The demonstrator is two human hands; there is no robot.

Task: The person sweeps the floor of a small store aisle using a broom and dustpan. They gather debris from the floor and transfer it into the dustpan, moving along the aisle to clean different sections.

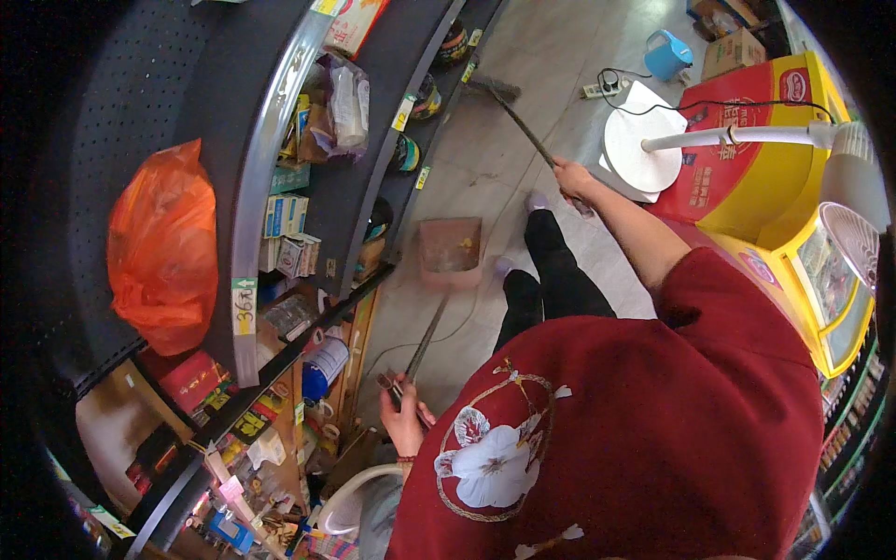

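My right hand [575, 180] grips the handle of a broom [521, 122]. The broom's dark head [495, 87] rests on the tiled floor, close to the bottom of the shelving. In my left hand [404, 414] is the long handle of a dustpan [451, 281], whose pinkish pan lies on the floor in front of my feet. Some small bits, one yellowish, appear inside the pan. Sparse debris [483, 180] lies on the floor between the broom head and the pan.
Dark store shelving [381, 133] holds boxes, jars and an orange plastic bag [164, 252]. Opposite stand a fan's white base [640, 143], a red-and-yellow freezer [742, 154], a power strip [603, 89] and a blue jug [668, 54]. A thin cord crosses the floor beside the dustpan. A white bucket [350, 500] stands near my left arm.
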